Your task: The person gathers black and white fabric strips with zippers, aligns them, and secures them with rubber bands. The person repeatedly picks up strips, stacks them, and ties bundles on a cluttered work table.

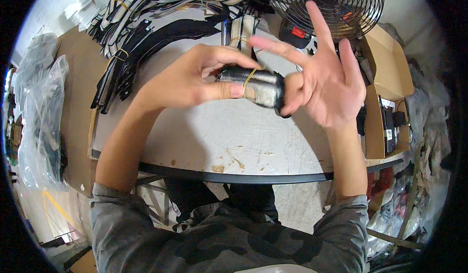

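The left hand (195, 80) grips a black-and-white bundle (265, 91) (yellow-banded); the right hand (327, 85) splays at its end.

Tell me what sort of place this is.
Probably a workshop or packing area: banded bundles of black and white strips lie on a scuffed worktable, with an open cardboard box to the right.

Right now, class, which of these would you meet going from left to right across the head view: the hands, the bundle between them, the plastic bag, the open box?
Clear plastic bag → left hand → banded black-and-white bundle → right hand → open cardboard box.
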Tool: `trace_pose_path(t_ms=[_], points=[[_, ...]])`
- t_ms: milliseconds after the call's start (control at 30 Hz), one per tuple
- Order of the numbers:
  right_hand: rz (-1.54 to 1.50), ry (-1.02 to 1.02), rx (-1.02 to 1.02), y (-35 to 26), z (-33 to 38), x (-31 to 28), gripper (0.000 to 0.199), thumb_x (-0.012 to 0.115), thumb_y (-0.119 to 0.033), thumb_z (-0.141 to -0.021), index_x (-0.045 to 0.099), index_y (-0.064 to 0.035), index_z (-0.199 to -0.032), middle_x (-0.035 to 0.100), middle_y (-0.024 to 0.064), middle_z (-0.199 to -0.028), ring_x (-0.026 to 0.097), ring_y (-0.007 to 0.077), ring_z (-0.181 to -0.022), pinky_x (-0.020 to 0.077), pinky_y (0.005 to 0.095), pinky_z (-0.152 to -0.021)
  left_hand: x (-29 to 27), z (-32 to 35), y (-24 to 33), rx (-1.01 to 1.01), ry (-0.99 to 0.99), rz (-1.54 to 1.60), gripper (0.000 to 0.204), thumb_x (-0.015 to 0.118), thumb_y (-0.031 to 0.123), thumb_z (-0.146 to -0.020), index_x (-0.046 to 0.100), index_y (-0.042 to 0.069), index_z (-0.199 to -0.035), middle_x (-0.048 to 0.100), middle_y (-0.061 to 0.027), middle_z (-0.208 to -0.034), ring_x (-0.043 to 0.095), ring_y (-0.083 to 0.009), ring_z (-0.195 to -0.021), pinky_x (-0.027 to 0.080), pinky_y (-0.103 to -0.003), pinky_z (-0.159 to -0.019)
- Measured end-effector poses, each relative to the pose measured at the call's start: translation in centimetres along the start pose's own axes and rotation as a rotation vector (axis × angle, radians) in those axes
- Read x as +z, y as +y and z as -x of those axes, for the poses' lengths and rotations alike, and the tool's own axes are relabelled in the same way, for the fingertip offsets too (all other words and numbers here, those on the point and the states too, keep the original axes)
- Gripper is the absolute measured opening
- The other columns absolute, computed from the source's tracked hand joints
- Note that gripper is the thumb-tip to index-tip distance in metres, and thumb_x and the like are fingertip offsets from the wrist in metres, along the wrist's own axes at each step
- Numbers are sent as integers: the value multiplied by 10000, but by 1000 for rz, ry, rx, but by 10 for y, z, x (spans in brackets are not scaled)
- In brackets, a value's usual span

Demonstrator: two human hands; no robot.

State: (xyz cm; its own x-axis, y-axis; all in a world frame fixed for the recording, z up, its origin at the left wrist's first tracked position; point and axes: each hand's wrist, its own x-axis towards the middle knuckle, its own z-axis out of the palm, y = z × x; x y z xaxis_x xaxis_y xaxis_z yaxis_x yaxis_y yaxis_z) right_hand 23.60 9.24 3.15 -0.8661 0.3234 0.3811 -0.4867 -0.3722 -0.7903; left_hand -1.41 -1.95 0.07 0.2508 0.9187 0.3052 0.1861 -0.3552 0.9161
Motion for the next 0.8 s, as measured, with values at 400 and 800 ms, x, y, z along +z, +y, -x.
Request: trace_pose_path(t_ms=[400, 800], points=[[1615, 138, -244, 41, 2, -16, 516, 692, -79, -949, 614, -143, -1455, 549, 230, -1450, 601, 447, -1256, 492, 505, -1082, -42, 10, 12, -326, 756, -916, 522, 857, 277, -900, 514, -11, -1168, 674, -180, -876, 666, -271, -804, 543, -394, -759], [1886, 97, -194, 77, 0, -19, 473, 677, -120, -949, 646, -205, -1413, 602, 189, -1429, 573, 370, -1261, 424, 510, -1030, -38, -1, -17, -160, 522, -472, 442, 634, 363, -1082, 632, -4, -1328, 746, -140, -1085, 688, -167, -866, 539, -314, -752]])
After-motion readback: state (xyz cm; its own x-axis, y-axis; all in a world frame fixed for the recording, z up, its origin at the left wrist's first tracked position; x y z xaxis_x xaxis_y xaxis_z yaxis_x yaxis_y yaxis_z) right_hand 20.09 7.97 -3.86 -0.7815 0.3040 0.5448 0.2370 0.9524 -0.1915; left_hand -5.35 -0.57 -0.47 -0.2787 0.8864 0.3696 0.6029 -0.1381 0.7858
